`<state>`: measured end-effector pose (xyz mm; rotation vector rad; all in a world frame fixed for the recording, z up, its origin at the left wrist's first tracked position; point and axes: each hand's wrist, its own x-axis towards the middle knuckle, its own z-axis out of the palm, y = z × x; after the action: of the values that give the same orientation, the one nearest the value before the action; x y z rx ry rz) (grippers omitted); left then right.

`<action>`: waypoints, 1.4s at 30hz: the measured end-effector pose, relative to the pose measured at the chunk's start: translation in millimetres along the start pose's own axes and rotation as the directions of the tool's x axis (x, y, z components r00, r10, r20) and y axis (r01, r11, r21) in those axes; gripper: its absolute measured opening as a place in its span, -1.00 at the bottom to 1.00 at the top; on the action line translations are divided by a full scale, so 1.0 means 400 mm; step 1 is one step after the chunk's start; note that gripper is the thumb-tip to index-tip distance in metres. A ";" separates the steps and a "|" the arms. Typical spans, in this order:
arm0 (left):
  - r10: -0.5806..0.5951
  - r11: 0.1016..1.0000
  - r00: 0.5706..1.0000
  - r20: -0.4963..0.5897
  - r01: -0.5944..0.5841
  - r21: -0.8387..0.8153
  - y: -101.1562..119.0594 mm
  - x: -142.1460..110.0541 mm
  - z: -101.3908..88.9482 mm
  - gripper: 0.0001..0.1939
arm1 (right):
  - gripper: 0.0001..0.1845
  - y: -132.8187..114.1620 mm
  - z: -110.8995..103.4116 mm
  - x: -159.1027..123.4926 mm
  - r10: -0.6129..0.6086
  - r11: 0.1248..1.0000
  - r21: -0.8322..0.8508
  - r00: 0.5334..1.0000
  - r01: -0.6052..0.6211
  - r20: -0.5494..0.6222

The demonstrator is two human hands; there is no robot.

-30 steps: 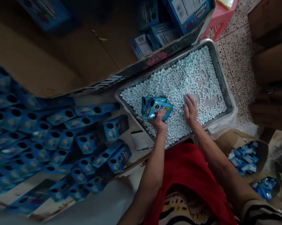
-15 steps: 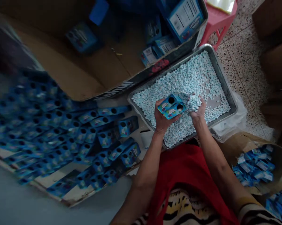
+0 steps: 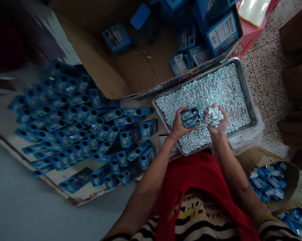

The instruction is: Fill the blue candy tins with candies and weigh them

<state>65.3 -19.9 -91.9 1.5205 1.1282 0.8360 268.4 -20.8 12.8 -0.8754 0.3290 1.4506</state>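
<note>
My left hand (image 3: 178,129) grips two small blue boxes (image 3: 190,114) side by side, their ends with round holes facing up. Beside it, my right hand (image 3: 222,127) is cupped, palm up, around a heaped handful of small pale candies (image 3: 213,116). That handful sits close to the box openings, with a few candies near the lower hole. Both hands are above a metal tray (image 3: 235,114) spread with many loose pale blue and white candies (image 3: 201,92). The palm of my right hand is hidden under the candies.
Rows of blue boxes with holes (image 3: 75,117) stand on the table to the left. A large open carton (image 3: 130,72) holding blue boxes borders the tray. A pink stool (image 3: 248,36) is at upper right. Blue packets (image 3: 268,182) fill an open brown container at lower right.
The boxes have tilted in my left hand. My right hand has turned palm up, with its candies showing more fully. The whole view has shifted.
</note>
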 end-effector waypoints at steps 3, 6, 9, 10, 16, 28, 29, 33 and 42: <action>-0.020 0.999 0.996 -0.091 0.022 0.028 0.020 0.007 0.017 -0.03 | -0.82 0.023 0.021 -0.009 -0.085 0.993 -0.086 0.996 0.085 -0.001; -0.002 0.996 0.993 -0.119 0.012 0.083 0.044 0.013 0.017 -0.10 | -0.79 0.035 0.047 -0.018 -0.243 0.946 -0.197 0.966 0.257 0.094; 0.034 0.990 0.998 -0.058 -0.026 0.140 0.070 0.019 0.001 -0.13 | -0.73 0.038 0.072 -0.025 -0.310 0.874 -0.336 0.936 0.350 0.167; 0.036 0.987 0.999 -0.029 -0.031 0.156 0.077 0.020 -0.006 -0.14 | -0.70 0.038 0.079 -0.027 -0.320 0.848 -0.383 0.930 0.366 0.180; -0.004 0.986 0.993 0.117 -0.016 0.166 0.088 0.023 -0.032 -0.15 | -0.55 0.047 0.085 -0.021 -0.347 0.715 -0.534 0.893 0.450 0.287; 0.068 0.953 0.988 0.135 -0.105 0.283 0.080 0.010 -0.009 -0.13 | -0.42 0.069 0.016 -0.091 -0.255 0.580 -0.652 0.869 0.488 0.424; 0.079 0.951 0.986 0.144 -0.118 0.285 0.086 0.009 -0.012 -0.15 | -0.39 0.057 0.001 -0.096 -0.267 0.548 -0.654 0.850 0.522 0.455; 0.078 0.964 0.997 0.026 -0.082 0.253 0.095 0.010 -0.045 -0.15 | -0.42 -0.033 -0.071 -0.037 -0.435 0.199 -0.797 0.780 0.570 0.449; -0.126 0.989 0.972 -0.199 0.139 0.056 0.020 -0.013 -0.129 -0.02 | -0.05 0.059 -0.103 0.291 -0.373 -0.353 -0.844 0.767 0.403 0.522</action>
<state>18.3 -8.7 -71.5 1.4245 1.3998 0.8755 275.4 32.0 -101.1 -1.9874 -1.4160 0.6730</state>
